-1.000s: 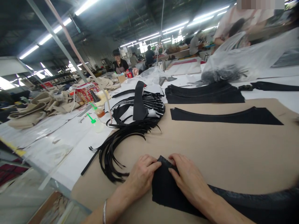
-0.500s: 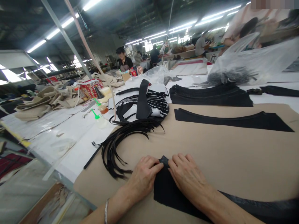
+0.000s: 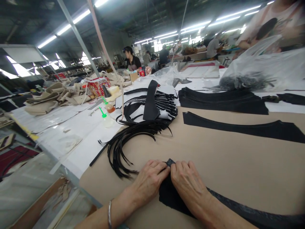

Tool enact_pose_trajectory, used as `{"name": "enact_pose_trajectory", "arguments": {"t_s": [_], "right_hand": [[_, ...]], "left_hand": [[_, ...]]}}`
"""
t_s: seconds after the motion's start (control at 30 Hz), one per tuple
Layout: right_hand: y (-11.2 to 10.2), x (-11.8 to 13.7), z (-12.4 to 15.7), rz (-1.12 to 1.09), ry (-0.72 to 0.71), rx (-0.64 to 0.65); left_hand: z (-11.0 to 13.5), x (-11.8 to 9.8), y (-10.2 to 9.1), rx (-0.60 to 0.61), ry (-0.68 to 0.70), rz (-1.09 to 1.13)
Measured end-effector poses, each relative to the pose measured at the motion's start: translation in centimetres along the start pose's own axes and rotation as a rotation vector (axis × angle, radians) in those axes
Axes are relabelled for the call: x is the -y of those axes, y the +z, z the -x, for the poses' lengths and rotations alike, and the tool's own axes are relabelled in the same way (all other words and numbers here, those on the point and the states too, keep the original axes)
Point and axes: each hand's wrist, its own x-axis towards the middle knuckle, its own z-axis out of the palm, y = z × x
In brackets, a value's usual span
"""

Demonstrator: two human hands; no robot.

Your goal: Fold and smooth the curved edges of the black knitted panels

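Observation:
A long curved piece of black fabric [image 3: 172,195] lies on the tan sheet [image 3: 214,159] in front of me, running off to the lower right under my right forearm. My left hand [image 3: 151,178] is closed at its far edge, thumb and fingers pinching the border. Close beside it, my right hand [image 3: 187,178] presses its curled fingers on the same edge. A dark, shinier tip of the piece shows between the two hands. The fingertips are partly hidden. Left of my hands lies a bundle of thin black strips [image 3: 119,146].
Beyond lie a single curved black piece [image 3: 238,127], a stack of black pieces [image 3: 221,101] and a plastic bag [image 3: 264,70]. Green-tipped bottles [image 3: 107,120] and a red patterned box [image 3: 97,86] stand left. The table edge [image 3: 69,178] runs along the left. People work farther back.
The view has shifted, so the table things sit slightly farther right. My right hand has come closer to my left along the black piece's edge.

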Motion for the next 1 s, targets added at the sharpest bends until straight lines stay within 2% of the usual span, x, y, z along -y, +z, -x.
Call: {"name": "enact_pose_trajectory", "arguments": {"t_s": [0.23,0.37,0.47,0.57,0.67,0.77,0.9,1.0], "right_hand": [[1.2,-0.7,0.1,0.008,0.048,-0.133],[1.3,-1.8,0.3,-0.022,0.126,-0.191],[1.1,-3.9,0.8,-0.100,0.222,-0.200],[0.5,-7.6,1.9,-0.197,0.413,-0.231],[-0.6,-12.0,4.4,-0.336,0.641,-0.321],[-2.5,-15.7,8.0,-0.484,0.869,-0.366],[-4.3,-19.3,14.0,-0.595,1.185,-0.447],[-4.0,-22.1,19.5,-0.549,1.346,-0.598]], "left_hand": [[0.0,0.2,0.2,-0.005,0.010,-0.026],[0.1,0.2,0.2,-0.010,0.016,-0.043],[0.1,0.1,0.2,-0.006,0.015,-0.041],[0.0,0.1,0.2,-0.020,0.014,-0.026],[-0.1,0.1,0.3,-0.024,0.010,0.001],[-0.1,0.3,0.5,-0.037,0.025,-0.007],[0.4,1.1,1.1,-0.101,0.096,-0.068],[0.8,2.8,2.1,-0.192,0.187,-0.180]]}}
